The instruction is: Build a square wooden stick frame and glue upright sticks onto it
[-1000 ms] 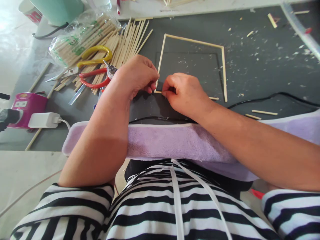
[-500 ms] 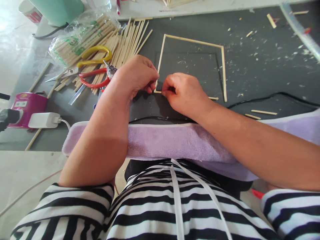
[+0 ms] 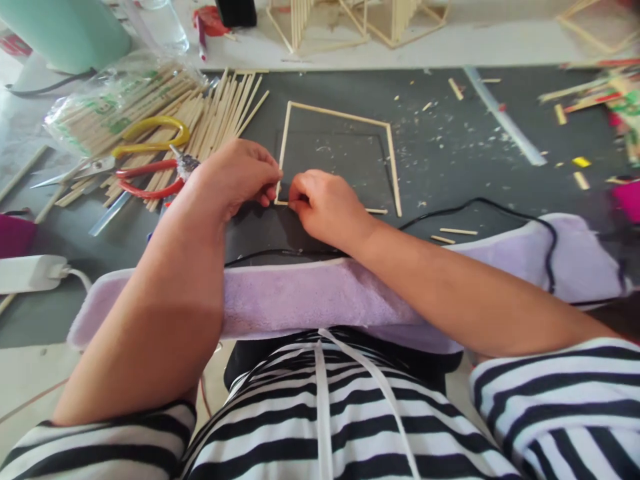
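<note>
**Stick frame on the tabletop, both hands at its near-left corner**

Counted: two hands, one four-sided stick frame, one yellow-handled pair of scissors, one red-handled tool, and two short offcuts by the lavender cloth. Two clear strips were noted: one below the stick pile, one right of the frame. Loose sticks in the pile overlap too much to count.

Grip: the left hand pinches the left stick near its lower end. The right hand has fingertips closed on the near stick, beside that corner. A stick end shows past the right hand, just short of the right stick; whether it is the same piece cannot be told.

Edges and room: the frame lies flat on the grey tabletop, between the pile and the right-hand strip. Right of it is open surface with scattered crumbs. The cloth runs along the near edge, under both forearms; a black cable crosses near the offcuts.

Against the earlier frames: the view has shifted, bringing stick structures on the back ledge into sight. Both hands keep the same places on the frame.
</note>
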`<act>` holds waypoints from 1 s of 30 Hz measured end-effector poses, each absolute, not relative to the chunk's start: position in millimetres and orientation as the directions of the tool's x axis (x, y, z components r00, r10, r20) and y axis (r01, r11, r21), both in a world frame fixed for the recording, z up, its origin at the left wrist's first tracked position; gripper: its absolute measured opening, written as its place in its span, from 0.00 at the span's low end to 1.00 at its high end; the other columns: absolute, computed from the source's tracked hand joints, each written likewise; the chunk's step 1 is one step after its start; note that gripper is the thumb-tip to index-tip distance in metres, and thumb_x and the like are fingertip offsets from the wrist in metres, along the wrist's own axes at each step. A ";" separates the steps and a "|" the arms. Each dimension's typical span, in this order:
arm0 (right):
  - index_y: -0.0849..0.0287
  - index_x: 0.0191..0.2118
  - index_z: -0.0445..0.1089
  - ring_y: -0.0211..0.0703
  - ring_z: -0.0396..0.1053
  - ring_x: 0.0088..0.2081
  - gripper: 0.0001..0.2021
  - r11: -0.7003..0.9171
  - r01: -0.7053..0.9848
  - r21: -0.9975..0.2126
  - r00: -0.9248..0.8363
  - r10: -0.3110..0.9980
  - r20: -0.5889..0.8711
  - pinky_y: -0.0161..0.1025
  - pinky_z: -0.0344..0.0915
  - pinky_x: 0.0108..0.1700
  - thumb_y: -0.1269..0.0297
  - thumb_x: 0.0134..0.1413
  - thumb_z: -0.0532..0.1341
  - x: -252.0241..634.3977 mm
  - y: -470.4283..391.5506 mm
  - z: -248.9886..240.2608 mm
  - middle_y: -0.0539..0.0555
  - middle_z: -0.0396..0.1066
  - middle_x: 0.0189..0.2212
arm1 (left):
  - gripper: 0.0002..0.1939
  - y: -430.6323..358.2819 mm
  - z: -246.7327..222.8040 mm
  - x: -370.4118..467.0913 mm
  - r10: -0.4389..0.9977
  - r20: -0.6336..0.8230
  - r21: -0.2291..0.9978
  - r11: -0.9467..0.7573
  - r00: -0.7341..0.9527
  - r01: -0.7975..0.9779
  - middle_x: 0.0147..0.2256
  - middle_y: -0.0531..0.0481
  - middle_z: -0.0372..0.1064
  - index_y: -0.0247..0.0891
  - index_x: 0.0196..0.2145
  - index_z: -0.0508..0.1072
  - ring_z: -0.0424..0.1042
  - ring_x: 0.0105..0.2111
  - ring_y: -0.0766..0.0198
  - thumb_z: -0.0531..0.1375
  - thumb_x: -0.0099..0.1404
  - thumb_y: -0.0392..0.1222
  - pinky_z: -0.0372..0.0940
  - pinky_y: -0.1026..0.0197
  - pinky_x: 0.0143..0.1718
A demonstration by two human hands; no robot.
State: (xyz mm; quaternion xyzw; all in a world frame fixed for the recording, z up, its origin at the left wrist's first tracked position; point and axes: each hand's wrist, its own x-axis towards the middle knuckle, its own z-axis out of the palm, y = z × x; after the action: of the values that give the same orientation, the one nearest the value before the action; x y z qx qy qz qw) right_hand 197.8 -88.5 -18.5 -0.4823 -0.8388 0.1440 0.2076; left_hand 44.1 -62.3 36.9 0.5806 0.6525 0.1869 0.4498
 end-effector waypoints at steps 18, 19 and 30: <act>0.59 0.36 0.74 0.46 0.71 0.42 0.09 0.485 0.754 -0.443 -0.447 0.873 0.195 0.42 0.56 0.38 0.74 0.59 0.56 195.3 -90.2 -14.3 0.55 0.75 0.37 | 0.06 -54.8 28.8 37.9 0.932 -0.349 0.814 0.250 0.097 0.523 0.15 0.55 0.64 0.37 0.23 0.69 0.62 0.15 0.69 0.59 0.55 0.31 0.58 0.68 0.19; 0.58 0.36 0.74 0.46 0.71 0.42 0.09 0.487 0.751 -0.445 -0.447 0.872 0.200 0.42 0.55 0.38 0.74 0.58 0.56 195.4 -90.1 -14.6 0.54 0.75 0.37 | 0.06 -55.0 28.5 37.6 0.932 -0.349 0.817 0.252 0.097 0.518 0.15 0.55 0.64 0.37 0.23 0.69 0.62 0.14 0.69 0.59 0.55 0.31 0.58 0.68 0.19; 0.60 0.34 0.73 0.46 0.70 0.40 0.08 0.486 0.738 -0.468 -0.437 0.873 0.217 0.40 0.58 0.41 0.75 0.56 0.56 195.8 -88.7 -20.8 0.56 0.74 0.36 | 0.08 -55.8 23.4 38.2 0.939 -0.331 0.818 0.239 0.089 0.523 0.15 0.55 0.63 0.38 0.22 0.68 0.62 0.14 0.70 0.58 0.55 0.29 0.58 0.68 0.20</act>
State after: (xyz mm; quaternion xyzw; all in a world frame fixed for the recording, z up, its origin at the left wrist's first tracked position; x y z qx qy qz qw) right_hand 195.8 -88.7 -20.8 -0.4833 -0.8336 0.1537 0.2190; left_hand 38.2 -55.8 23.4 0.5743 0.6364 0.2249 0.4632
